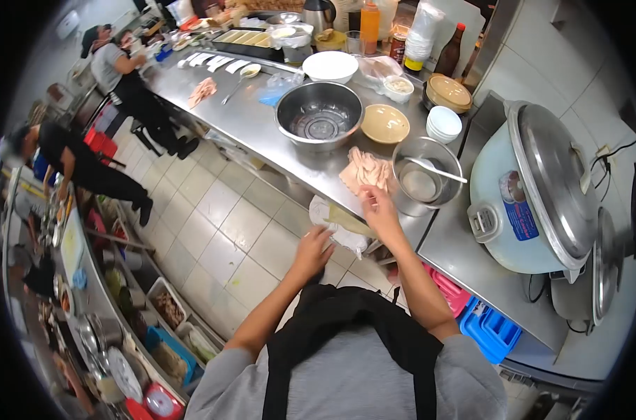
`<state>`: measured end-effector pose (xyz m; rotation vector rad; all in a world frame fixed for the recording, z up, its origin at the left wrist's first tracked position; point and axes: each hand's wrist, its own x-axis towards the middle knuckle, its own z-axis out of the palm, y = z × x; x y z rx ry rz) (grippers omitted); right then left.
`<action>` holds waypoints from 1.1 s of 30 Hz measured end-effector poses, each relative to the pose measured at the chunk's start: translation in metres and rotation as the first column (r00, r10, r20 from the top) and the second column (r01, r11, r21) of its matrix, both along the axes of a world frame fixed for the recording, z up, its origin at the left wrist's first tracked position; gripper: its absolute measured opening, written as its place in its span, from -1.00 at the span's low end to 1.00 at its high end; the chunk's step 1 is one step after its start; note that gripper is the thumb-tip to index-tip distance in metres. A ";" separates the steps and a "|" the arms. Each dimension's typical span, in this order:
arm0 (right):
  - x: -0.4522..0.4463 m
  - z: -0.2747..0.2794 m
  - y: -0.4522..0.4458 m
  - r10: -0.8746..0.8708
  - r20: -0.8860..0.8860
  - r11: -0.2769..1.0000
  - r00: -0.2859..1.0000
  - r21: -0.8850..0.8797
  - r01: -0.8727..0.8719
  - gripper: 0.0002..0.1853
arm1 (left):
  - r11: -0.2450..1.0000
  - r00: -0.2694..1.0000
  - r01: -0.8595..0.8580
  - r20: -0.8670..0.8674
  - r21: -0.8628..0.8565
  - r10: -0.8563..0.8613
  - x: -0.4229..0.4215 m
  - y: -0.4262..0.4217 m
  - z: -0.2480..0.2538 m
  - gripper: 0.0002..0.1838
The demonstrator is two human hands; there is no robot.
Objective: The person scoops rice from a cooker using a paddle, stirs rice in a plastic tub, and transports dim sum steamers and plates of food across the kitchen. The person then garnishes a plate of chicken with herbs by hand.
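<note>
Cloth point(366, 171) lay crumpled on the steel counter point(248, 124) beside the metal pot point(447, 190). Right hand point(377, 208) was at the cloth's near edge, fingers bent, pinch undetermined; left hand point(312, 252) was apart, fingers loosely spread.

So your right hand point(376, 204) is out ahead of you, arm reaching forward, fingers kinda bent and pointing away. Your left hand point(313, 250) hangs lower and closer in, fingers loosely spread, palm turned inward. Both forearms are bare, elbows bent.
</note>
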<state>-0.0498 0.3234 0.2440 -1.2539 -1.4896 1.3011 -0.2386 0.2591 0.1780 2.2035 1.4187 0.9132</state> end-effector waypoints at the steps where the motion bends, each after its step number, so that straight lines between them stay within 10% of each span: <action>1: -0.005 -0.006 0.016 -0.207 0.273 0.967 0.939 0.205 0.153 -0.67 | 0.998 0.998 0.027 0.046 0.051 -0.029 0.016 0.033 0.016 -0.62; 2: -0.011 -0.011 0.032 -0.430 0.473 0.873 0.769 0.435 0.221 -0.67 | 0.993 0.994 0.045 0.092 0.105 -0.054 0.032 0.065 0.030 -0.64; 7: -0.023 -0.041 0.061 -0.544 0.625 0.837 0.560 0.450 0.312 -0.80 | 0.997 0.997 0.071 -0.021 -0.004 -0.071 0.061 0.176 0.015 -0.71; 10: -0.019 -0.037 0.071 -0.451 0.693 0.890 0.562 0.300 0.344 -0.87 | 0.937 0.991 0.102 0.116 -0.334 -0.067 0.058 0.194 0.007 -0.87; 20: -0.038 -0.022 0.084 -0.483 0.770 0.872 0.416 0.380 0.308 -0.94 | 0.967 0.965 0.200 0.201 -0.160 -0.166 0.059 0.192 0.009 -0.93; 25: -0.042 0.004 0.073 -0.180 0.853 0.983 0.490 0.142 0.113 -0.80 | 0.865 0.839 0.484 0.351 -0.129 -0.417 0.024 0.181 0.016 -0.83; 28: -0.045 0.077 0.063 -0.050 0.758 0.966 0.651 0.201 -0.160 -0.54 | 0.869 0.725 0.455 0.647 -0.194 -0.235 -0.036 0.150 0.017 -0.63; 30: -0.045 0.139 0.069 0.222 0.609 0.975 0.762 -0.123 -0.185 -0.46 | 0.904 0.744 0.130 0.643 -0.406 0.181 -0.080 0.146 0.019 -0.65; 33: -0.040 0.161 0.090 0.322 0.478 0.938 0.818 -0.044 -0.343 -0.59 | 0.894 0.627 -0.152 0.658 -0.421 0.416 -0.135 0.181 0.040 -0.58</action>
